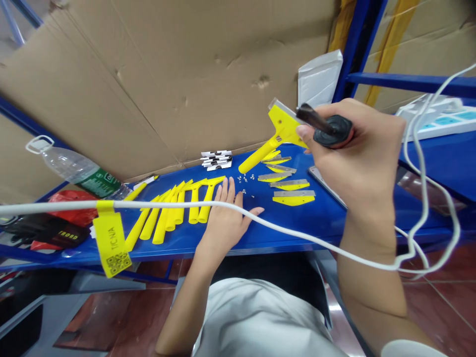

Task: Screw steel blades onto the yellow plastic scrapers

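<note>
My right hand (366,163) is raised above the shelf, its fingers closed round a screwdriver (333,132) with a black and red handle. A yellow scraper (260,154) with a metal blade edge is pinched in the same hand, its handle slanting down to the left. My left hand (225,215) lies palm down on the blue surface with fingers spread. Beside its fingertips is a row of yellow scraper handles (193,203). Several tiny screws (244,191) lie right of those fingers. Yellow blade covers with metal blades (293,198) are laid out below the right hand.
A white cable (297,236) with a yellow tag (110,243) crosses in front of my view. Small white packets (216,160) are stacked by the cardboard. At left lie a plastic bottle (80,168) and a red bag (76,201). A phone (327,186) and power strip (446,121) are at right.
</note>
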The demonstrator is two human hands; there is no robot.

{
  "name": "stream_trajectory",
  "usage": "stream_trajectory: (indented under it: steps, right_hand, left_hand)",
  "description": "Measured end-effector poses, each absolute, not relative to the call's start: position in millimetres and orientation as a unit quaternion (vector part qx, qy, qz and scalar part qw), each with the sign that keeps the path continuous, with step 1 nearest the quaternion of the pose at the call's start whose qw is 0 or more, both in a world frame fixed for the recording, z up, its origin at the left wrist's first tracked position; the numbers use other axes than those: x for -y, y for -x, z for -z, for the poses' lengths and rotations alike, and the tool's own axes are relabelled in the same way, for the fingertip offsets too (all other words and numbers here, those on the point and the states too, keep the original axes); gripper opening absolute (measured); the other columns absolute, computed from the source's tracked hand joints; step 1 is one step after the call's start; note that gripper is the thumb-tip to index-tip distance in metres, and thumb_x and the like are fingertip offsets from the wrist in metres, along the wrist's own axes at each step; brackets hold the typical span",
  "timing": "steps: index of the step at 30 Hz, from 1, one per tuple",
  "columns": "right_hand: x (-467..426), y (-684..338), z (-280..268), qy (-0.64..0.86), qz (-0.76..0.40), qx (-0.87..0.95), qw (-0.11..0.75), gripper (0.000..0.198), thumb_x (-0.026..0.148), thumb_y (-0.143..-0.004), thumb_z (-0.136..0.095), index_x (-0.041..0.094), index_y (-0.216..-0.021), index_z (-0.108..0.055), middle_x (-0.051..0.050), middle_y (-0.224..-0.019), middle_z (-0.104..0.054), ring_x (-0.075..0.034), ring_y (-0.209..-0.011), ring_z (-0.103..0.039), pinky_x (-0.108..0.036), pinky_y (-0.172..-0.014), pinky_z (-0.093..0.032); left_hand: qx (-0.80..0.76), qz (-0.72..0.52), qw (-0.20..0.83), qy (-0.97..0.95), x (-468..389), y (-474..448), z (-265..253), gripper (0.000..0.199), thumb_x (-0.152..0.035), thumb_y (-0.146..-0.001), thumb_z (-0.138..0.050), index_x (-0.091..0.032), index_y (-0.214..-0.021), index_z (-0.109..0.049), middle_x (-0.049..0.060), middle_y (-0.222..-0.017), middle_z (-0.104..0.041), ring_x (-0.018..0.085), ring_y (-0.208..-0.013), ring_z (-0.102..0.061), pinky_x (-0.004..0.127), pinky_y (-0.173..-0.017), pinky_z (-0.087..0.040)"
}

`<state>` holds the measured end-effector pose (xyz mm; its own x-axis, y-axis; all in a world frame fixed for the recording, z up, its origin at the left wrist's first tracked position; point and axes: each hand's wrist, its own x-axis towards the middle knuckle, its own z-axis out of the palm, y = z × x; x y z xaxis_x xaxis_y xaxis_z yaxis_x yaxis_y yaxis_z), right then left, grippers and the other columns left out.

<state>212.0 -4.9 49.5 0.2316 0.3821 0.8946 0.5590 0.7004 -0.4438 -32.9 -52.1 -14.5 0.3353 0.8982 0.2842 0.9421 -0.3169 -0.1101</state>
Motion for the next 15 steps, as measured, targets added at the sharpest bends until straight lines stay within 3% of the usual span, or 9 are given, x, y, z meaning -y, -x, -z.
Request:
stream_trajectory:
  steps: [15]
  right_hand:
    - [8.4, -213.9, -50.9, 0.392, 0.044, 0.626, 0.673, 0.014, 0.019, -0.091, -0.078, 0.033, -0.096, -0.078, 0.002, -0.094, -0.077, -0.026, -0.086, -0.073, -0.039, -0.077, -0.049]
  left_hand:
    - [0.574, 0.093, 0.104, 0.807, 45.1, 33.7, 13.5, 0.073, -0.065, -0.112, -0.054, -0.009, -0.156, -0.066, 0.026, -0.184, -0.032, 0.043, -0.174, -0.023, 0.061, -0.142, -0.027]
